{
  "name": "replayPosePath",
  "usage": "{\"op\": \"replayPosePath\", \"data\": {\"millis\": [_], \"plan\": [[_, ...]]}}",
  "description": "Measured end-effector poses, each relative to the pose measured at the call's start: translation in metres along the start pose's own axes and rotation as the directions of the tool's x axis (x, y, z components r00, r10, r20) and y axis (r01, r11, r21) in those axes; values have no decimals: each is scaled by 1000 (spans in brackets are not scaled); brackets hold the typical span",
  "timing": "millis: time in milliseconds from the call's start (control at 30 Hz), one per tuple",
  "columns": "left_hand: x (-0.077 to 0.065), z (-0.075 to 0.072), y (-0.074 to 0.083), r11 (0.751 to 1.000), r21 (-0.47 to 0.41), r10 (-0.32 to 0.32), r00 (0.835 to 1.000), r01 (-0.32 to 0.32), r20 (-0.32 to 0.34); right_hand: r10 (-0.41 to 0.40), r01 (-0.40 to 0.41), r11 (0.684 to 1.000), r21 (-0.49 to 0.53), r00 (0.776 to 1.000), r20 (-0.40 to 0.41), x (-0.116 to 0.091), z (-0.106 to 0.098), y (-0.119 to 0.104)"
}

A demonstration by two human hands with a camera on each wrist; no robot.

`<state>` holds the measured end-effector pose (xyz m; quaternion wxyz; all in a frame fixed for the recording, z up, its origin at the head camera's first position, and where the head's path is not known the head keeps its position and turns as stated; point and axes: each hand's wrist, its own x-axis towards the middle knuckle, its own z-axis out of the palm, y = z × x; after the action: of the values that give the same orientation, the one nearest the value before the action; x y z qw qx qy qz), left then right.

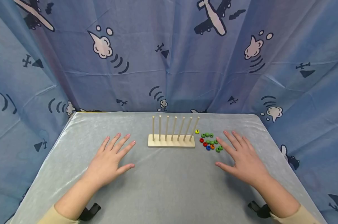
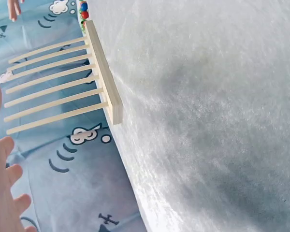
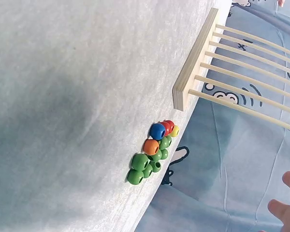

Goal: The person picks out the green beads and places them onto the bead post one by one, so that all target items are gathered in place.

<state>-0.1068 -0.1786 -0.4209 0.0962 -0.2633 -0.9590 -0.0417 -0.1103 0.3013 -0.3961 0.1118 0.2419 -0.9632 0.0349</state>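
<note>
A pale wooden peg stand (image 1: 171, 143) with several upright rods stands on the table, its rods bare. To its right lie loose round beads with holes: several green beads (image 3: 140, 162), a blue bead (image 3: 157, 131), an orange bead (image 3: 151, 147), two red beads (image 1: 201, 140) and a yellow bead (image 1: 197, 132). My left hand (image 1: 108, 160) hovers left of the stand with fingers spread, holding nothing. On the other side, my right hand (image 1: 243, 155) is spread over the table just right of the beads, also holding nothing.
A grey-white velvety cloth covers the table (image 1: 169, 186). Behind and around it hangs a blue curtain (image 1: 141, 87) printed with airplanes and clouds. Dark wrist straps (image 1: 90, 212) show near both sleeves.
</note>
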Motion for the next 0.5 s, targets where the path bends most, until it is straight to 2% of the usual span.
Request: {"op": "replayPosePath", "data": {"millis": [300,500], "plan": [[5,6,-4,996,-89,-27,1000,28,8,-47,48,998,36,998,-43,5,7,8],[12,14,-8,988,-142,-54,998,55,15,-30,34,995,89,998,-51,6,16,20]]}}
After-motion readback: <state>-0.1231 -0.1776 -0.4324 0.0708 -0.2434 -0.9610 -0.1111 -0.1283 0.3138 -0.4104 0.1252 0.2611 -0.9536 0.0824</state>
